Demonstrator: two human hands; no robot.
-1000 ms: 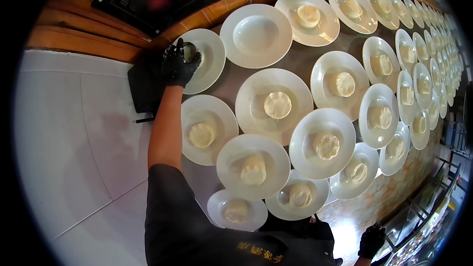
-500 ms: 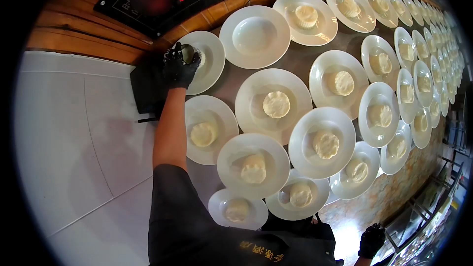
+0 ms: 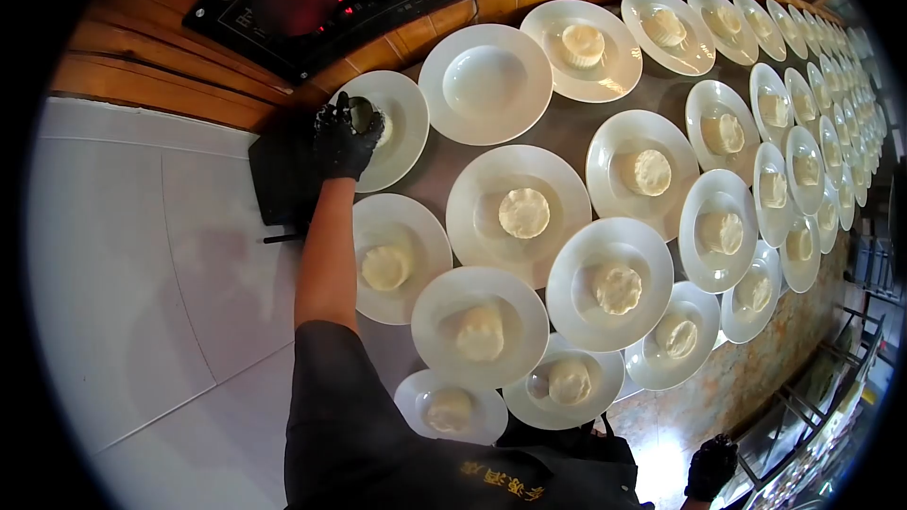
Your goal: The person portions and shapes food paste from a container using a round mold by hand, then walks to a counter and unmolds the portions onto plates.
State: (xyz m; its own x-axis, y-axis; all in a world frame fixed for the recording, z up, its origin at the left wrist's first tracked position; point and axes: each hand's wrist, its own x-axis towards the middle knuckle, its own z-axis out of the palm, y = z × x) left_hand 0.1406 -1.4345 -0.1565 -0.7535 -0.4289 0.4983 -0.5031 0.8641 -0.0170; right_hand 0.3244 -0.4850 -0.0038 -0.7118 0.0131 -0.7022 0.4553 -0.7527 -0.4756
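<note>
My left hand (image 3: 342, 140), in a black glove with white smears, is closed around a small round metal mould (image 3: 360, 113). It holds the mould over a white plate (image 3: 408, 132), and part of a pale, creamy round (image 3: 385, 128) shows beside the fingers. To the right, a wide-rimmed plate (image 3: 485, 85) carries no round. Just below lies a plate (image 3: 402, 297) bearing a pale round (image 3: 385, 267). My right hand (image 3: 711, 467), gloved in black too, hangs low at the right, fingers curled, away from the plates; nothing shows in it.
Rows of plates with pale rounds (image 3: 524, 213) cover the table, some rims overlapping. A black digital clock panel (image 3: 331, 0) and wooden trim border the far side. White tiled surface (image 3: 170, 274) lies left, a black box (image 3: 274, 179) by my left hand. Metal racks (image 3: 812, 406) stand right.
The view has tilted slightly, so plates and panel sit lower in the picture. My left hand stays at the same plate with the mould. A panel number has changed from 15 to 16.
</note>
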